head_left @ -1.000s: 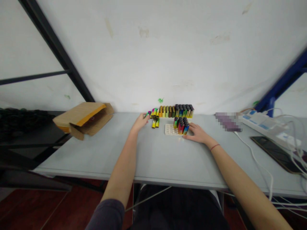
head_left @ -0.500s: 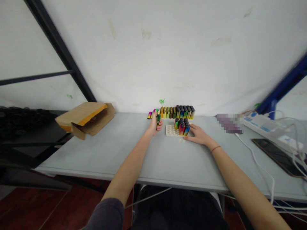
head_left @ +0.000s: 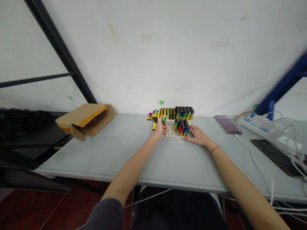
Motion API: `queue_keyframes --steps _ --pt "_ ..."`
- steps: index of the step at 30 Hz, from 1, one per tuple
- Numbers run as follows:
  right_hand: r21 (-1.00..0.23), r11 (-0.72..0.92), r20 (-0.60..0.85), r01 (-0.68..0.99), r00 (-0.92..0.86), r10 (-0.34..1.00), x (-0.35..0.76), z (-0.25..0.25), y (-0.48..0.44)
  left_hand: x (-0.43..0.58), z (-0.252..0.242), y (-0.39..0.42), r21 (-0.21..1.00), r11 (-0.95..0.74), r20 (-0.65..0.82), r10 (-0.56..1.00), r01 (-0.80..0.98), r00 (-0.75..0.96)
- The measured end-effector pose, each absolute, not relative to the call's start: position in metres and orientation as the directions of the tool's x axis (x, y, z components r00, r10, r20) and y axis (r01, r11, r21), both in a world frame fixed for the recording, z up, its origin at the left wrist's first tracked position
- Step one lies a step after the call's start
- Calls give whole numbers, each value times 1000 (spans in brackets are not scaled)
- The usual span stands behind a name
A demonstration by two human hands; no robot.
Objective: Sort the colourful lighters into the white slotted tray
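Note:
My left hand [head_left: 160, 129] is closed around a green lighter [head_left: 163, 121], whose top end sticks up by the thumb. It is at the left end of a white tray [head_left: 171, 131] with round holes. Upright lighters with black tops [head_left: 182, 128] fill the tray's right part; the left holes show bare. My right hand [head_left: 198, 135] grips the tray's right end, thumb in front and fingers behind. Just left of my left hand, a yellow lighter [head_left: 154, 126] lies on the table among other loose ones.
Behind the tray, black-topped lighters [head_left: 184, 112] and yellow-topped ones [head_left: 168, 113] stand in rows along the wall. An opened cardboard box [head_left: 83, 118] sits at the left. To the right are a power strip [head_left: 271, 127], a dark phone [head_left: 275, 155] and white cables [head_left: 257, 166].
My left hand has moved right with the lighter, from the loose lighters to the tray's left end. The yellow lighter beside it now shows. My right hand has stayed put.

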State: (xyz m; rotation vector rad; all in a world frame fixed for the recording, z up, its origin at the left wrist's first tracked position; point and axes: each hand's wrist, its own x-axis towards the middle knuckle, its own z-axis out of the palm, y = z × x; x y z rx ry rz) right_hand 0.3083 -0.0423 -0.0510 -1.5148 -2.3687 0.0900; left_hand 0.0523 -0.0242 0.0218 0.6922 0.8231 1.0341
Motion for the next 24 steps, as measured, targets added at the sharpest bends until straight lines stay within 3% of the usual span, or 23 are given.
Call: queue_keyframes --steps 9,24 --pt "-216 420 218 881 -376 901 308 -51 -42 51 17 -24 815 381 -233 906 -438 355" --pt "-225 428 231 875 -379 896 310 -53 -41 53 21 -25 855 269 -186 957 -444 223"
